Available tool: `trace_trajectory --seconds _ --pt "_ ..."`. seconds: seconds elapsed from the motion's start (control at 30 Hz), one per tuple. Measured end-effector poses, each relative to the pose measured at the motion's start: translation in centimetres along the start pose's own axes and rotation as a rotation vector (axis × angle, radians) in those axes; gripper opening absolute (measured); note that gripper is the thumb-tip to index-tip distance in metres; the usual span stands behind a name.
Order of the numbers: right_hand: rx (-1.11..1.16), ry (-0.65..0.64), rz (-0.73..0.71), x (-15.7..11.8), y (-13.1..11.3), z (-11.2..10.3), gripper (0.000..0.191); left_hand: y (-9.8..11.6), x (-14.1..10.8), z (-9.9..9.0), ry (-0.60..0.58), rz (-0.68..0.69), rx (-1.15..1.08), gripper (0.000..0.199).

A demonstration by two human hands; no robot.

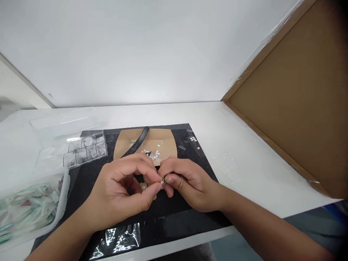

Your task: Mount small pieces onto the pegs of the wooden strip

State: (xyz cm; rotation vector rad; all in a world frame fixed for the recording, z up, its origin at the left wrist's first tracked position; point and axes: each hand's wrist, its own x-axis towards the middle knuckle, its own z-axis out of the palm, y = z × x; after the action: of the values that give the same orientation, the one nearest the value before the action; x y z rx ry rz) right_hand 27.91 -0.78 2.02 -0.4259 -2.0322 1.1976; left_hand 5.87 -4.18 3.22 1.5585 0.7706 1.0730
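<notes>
My left hand [130,185] and my right hand [187,181] meet over a black mat [176,224]. Thumb and forefinger of the left pinch a tiny whitish piece [162,182] at its left side. A small dark item sits between the right thumb and forefinger, touching that piece; its shape is mostly hidden. Just behind the hands lies a tan card tray [163,136] with small white bits [154,156] and a dark curved strip [140,140]. A small round pale piece on yellowish backing [143,186] shows beneath the left hand.
At left are a clear compartment box [85,150] with small bags and a plastic tub [63,203] full of packets. A clear bag [122,239] lies at the mat's front. White dots [193,139] stick near its right edge. Cardboard [288,94] stands at right.
</notes>
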Motion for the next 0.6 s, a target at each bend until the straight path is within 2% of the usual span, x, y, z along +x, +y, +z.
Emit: trace_trajectory --seconds 0.17,0.4,0.5,0.6 --pt "-0.063 0.008 -0.023 0.3 0.0 -0.6 0.016 0.1 0.3 -0.1 0.013 0.048 0.114 0.012" --pt "-0.104 -0.034 0.041 0.3 0.5 -1.1 0.019 -0.6 0.7 -0.8 0.018 0.451 0.639 0.019" --pt "-0.205 -0.033 0.009 0.4 0.5 -1.7 0.020 -1.1 0.8 -0.9 0.045 0.523 0.738 0.022" --pt "-0.329 0.041 -0.038 0.5 0.4 -2.8 0.017 -1.4 0.8 -1.0 0.091 0.533 0.816 0.024"
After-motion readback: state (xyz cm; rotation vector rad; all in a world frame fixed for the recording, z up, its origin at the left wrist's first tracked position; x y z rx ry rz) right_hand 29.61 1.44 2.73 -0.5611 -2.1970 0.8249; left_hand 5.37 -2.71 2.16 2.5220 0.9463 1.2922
